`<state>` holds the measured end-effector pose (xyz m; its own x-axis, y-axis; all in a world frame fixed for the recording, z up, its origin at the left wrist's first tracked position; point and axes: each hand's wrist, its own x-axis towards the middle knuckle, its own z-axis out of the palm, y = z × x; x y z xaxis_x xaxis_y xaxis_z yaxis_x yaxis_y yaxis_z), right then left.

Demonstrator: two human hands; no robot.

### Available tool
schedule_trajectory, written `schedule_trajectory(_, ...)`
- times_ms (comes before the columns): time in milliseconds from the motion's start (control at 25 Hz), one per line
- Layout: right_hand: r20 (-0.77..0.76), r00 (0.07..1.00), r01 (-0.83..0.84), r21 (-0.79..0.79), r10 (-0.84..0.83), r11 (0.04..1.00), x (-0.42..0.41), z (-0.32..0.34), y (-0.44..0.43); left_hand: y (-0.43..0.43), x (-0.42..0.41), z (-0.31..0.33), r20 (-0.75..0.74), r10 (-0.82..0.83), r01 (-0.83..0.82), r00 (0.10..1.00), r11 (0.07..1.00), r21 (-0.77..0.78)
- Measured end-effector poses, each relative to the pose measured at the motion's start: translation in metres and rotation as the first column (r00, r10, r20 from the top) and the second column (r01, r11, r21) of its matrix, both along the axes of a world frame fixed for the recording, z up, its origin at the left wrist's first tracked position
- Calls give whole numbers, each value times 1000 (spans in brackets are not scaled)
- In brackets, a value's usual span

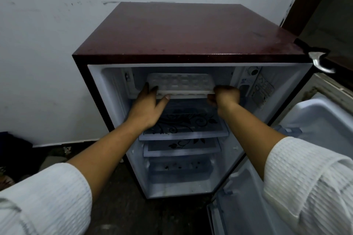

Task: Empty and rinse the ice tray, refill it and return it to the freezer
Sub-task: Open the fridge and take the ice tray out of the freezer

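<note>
A white ice tray lies level at the mouth of the freezer compartment, at the top of a small maroon fridge. My left hand holds the tray's left end, fingers over the rim and thumb under its front edge. My right hand grips the tray's right front corner with curled fingers. The tray's cells look pale and blurred, so their contents cannot be made out.
The fridge door hangs open to the right. Below the freezer sit two glass shelves with a floral print and a crisper drawer. A pale wall stands behind, a dark floor in front, and dark items lie at the far left.
</note>
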<state>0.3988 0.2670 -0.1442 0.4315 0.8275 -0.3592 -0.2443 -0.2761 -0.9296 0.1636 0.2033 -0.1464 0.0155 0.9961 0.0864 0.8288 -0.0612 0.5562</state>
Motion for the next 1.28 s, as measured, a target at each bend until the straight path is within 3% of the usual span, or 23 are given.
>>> schedule_trajectory(160,-153,988,30,39,-24,999,-2,5,-28,-19,-11,-5,-1,-22,22,1000,1000,-8)
schedule_trajectory(440,-126,991,40,16,-38,999,-8,12,-81,-70,-20,-7,82,-29,32,996,999,-33)
schedule_trajectory(800,-87,990,111,-5,-111,994,-21,11,-153,-135,-34,8,400,11,8,916,999,-47)
schedule_trajectory(920,-100,985,143,-1,-143,990,-27,13,-183,-152,-44,13,546,35,-8,837,999,-51)
schedule_trajectory(1080,-114,978,174,6,-172,985,-37,18,-230,-172,-60,28,792,133,-15,595,988,-154)
schedule_trajectory(1160,-110,977,184,12,-182,983,-40,17,-253,-180,-67,39,850,239,-37,469,967,-251)
schedule_trajectory(1280,-102,971,219,12,-216,976,-46,17,-287,-190,-84,40,857,311,15,412,938,-348)
